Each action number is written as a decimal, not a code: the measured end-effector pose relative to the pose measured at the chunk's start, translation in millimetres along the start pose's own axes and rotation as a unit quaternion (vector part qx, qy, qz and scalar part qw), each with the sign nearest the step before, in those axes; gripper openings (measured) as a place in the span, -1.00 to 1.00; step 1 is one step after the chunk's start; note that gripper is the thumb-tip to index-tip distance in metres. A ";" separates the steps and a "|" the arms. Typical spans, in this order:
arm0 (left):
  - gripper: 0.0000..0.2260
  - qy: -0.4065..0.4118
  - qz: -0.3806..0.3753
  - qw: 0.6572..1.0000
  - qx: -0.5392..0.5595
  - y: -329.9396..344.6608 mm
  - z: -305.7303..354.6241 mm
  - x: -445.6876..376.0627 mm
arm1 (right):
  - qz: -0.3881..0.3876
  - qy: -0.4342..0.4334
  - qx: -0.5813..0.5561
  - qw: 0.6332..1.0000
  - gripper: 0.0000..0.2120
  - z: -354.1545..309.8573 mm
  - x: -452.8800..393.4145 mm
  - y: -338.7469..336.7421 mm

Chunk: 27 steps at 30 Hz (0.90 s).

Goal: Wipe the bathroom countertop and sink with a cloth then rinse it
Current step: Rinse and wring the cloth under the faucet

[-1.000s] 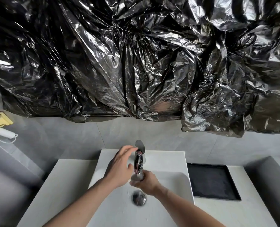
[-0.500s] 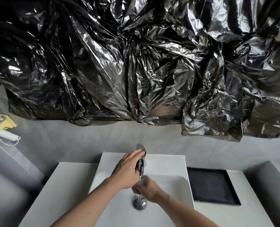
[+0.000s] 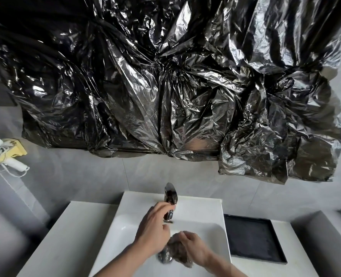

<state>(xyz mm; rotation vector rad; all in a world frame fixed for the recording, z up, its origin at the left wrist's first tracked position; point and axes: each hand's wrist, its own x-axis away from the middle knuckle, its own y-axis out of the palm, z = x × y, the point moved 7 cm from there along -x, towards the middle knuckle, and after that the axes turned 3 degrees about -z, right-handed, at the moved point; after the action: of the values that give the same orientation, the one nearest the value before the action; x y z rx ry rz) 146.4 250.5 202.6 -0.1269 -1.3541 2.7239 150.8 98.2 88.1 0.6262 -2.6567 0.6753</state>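
A white rectangular sink (image 3: 123, 226) sits in a white countertop (image 3: 65, 236) at the bottom of the head view. A chrome tap (image 3: 170, 196) rises at the sink's back edge, with its spout over the basin. My left hand (image 3: 153, 230) is just in front of the spout, fingers curled, touching or nearly touching it. My right hand (image 3: 193, 248) is low in the basin, shut on a wet grey cloth (image 3: 178, 251) beside the chrome drain (image 3: 164, 256).
A black square tray (image 3: 253, 238) lies on the countertop right of the sink. Crumpled black plastic sheeting (image 3: 165, 86) covers the wall above. A white hair dryer in a yellow holder (image 3: 8, 156) hangs on the left wall. A grey ledge (image 3: 325, 236) stands at the right.
My left hand came down off the tap handle toward the spout. My right hand dropped from under the spout to the drain, and the cloth now shows in it.
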 end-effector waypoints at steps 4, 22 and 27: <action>-0.49 -0.058 -0.008 0.993 0.099 24.0 -19.3 40.6 | 0.026 -0.045 -0.019 0.998 -0.67 -25.9 23.7 -15.2; -0.78 -0.105 -0.062 0.972 0.200 3.8 0.0 73.3 | 0.062 -0.244 0.213 0.944 -0.81 -128.7 102.6 -47.3; -0.96 -0.110 -0.097 0.951 0.272 7.3 12.3 72.1 | 0.091 -0.269 0.151 0.947 -0.84 -146.4 111.7 -56.5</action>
<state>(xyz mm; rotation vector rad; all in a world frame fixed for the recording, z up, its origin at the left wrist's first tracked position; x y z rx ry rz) 73.1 245.3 201.9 0.3402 -0.5599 2.8780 112.9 91.6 276.9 0.7389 -3.1713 1.1174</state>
